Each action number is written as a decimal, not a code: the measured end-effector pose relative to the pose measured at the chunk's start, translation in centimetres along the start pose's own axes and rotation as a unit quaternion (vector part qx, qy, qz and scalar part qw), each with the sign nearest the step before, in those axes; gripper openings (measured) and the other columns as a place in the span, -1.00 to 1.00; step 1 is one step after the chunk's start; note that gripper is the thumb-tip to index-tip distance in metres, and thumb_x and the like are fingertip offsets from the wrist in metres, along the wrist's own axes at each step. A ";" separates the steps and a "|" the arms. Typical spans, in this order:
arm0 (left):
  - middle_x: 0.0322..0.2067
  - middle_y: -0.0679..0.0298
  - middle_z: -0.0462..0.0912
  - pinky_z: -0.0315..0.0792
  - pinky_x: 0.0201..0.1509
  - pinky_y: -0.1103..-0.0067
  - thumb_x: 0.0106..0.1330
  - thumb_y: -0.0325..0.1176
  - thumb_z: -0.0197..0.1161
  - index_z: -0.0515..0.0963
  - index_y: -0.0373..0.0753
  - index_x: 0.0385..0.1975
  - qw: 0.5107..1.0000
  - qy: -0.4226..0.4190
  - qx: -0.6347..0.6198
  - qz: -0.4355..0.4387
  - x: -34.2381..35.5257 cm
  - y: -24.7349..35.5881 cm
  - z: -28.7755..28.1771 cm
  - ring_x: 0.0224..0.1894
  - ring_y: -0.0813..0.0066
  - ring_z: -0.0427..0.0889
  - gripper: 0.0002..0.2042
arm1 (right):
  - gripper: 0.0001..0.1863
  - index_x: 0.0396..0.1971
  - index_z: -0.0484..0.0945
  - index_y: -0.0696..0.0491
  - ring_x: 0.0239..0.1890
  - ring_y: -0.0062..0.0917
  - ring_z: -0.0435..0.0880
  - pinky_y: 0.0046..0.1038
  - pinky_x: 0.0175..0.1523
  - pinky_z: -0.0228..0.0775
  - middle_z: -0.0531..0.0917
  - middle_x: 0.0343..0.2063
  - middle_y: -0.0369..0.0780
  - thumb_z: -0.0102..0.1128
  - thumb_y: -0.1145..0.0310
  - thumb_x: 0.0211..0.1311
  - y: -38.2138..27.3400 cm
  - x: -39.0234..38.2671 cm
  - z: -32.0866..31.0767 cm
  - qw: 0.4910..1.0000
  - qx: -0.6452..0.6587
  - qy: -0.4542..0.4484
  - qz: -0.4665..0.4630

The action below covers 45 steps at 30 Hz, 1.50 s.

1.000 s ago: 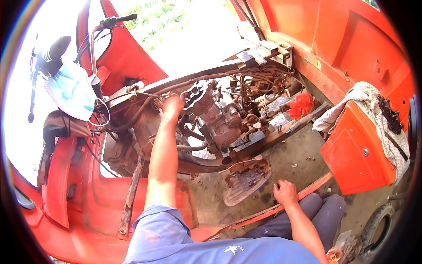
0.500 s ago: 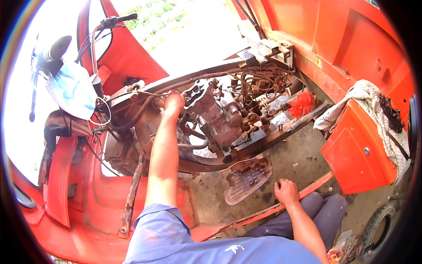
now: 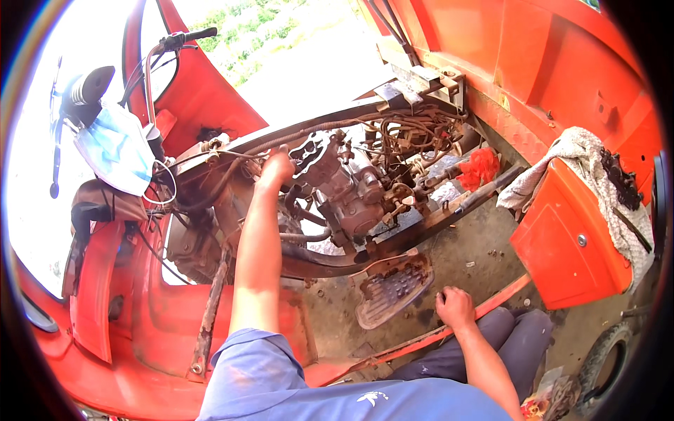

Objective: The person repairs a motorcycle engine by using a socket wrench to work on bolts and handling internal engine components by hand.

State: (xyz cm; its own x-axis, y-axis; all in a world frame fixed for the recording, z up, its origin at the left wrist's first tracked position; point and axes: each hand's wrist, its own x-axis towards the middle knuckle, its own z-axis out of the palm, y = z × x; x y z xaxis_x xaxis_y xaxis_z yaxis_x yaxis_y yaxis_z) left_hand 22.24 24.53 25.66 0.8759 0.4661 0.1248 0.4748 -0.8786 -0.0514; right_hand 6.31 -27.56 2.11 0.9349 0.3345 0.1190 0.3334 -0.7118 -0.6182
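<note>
My left hand (image 3: 279, 166) reaches across to the far side of the engine bay, beside the open top of the engine (image 3: 351, 189). Its fingers are hidden behind the hand, among a ribbed hose (image 3: 298, 135) and brown wiring, so whether it grips anything does not show. My right hand (image 3: 455, 306) rests near my knee, just above a red rail (image 3: 502, 296). Its fingers are curled in and nothing shows in them. Between the engine and that hand lies a rusty foot pedal plate (image 3: 394, 295).
Handlebars (image 3: 172, 41) rise at the far left, a blue face mask (image 3: 116, 151) hanging near them. A red box (image 3: 572, 242) with a grey cloth (image 3: 586, 151) stands to the right. Red netting (image 3: 481, 168) sits behind the engine. A tyre (image 3: 604, 361) lies at the lower right.
My left hand stays at nearly the same spot, its wrist turned slightly. The whole view has shifted a little. My right hand has not visibly moved.
</note>
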 end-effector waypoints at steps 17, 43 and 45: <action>-0.13 -0.14 0.70 0.52 0.08 0.17 0.45 -0.11 0.11 0.59 -0.37 -0.05 0.990 0.114 -0.039 0.067 1.1 1.3 2.2 -0.01 -0.08 0.68 -0.60 | -0.74 -0.49 0.60 0.14 -0.27 -0.02 0.67 -0.04 -0.11 0.52 0.68 -0.40 0.01 0.21 0.23 0.20 -0.1 0.2 -0.3 1.000 -0.011 0.005 0.022; -0.24 -0.14 0.71 0.47 0.01 0.06 0.46 0.11 0.05 0.71 -0.27 -0.15 0.999 0.024 -0.035 -0.002 3.6 -6.1 3.3 -0.11 -0.19 0.68 -0.48 | -0.72 -0.39 0.61 0.11 -0.21 -0.04 0.69 -0.05 -0.03 0.53 0.69 -0.35 0.00 0.13 0.19 0.27 0.9 -0.2 -0.2 1.000 0.006 -0.026 0.007; 0.10 -0.11 0.60 0.39 0.27 0.21 0.31 -0.35 0.17 0.52 -0.22 0.20 0.984 0.075 -0.107 0.122 0.9 -1.5 2.6 0.19 -0.03 0.56 -0.57 | -0.68 -0.40 0.63 0.11 -0.22 -0.03 0.69 -0.03 -0.04 0.53 0.69 -0.36 0.02 0.10 0.15 0.28 1.9 -0.3 0.5 0.998 -0.023 -0.055 0.020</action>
State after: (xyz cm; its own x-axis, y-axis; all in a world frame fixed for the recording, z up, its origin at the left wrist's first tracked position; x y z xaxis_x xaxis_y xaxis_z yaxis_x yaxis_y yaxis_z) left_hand 22.58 26.50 23.30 0.9316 0.2320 0.2800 0.2089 -0.9717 0.1103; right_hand 6.62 -28.67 0.56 0.9292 0.3694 0.0084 0.3046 -0.7529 -0.5834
